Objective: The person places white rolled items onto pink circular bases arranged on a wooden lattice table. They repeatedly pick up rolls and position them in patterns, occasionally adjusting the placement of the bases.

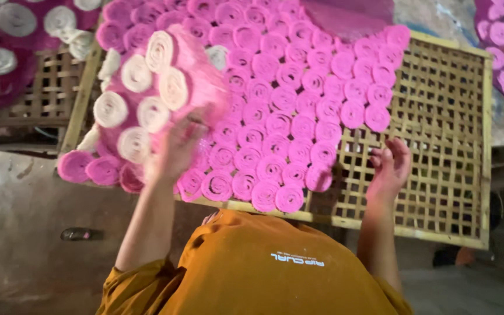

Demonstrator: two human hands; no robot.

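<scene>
Far left: a second lattice tray [53, 93] with pale and maroon coils is noted. Left hand [176, 149] is raised under a lifted slab of pale and pink coils [153, 93]; grip appears closed on slab's lower edge, though blurred. Centre: pink coils [281, 111] are laid in rows, touching, on bamboo lattice tray [444, 146]. Right hand [389, 166] is held open, nothing gripped, above bare lattice just beside row ends. Judged step: slab being turned/placed. Next move req. steady support so coils stay joined.
</scene>
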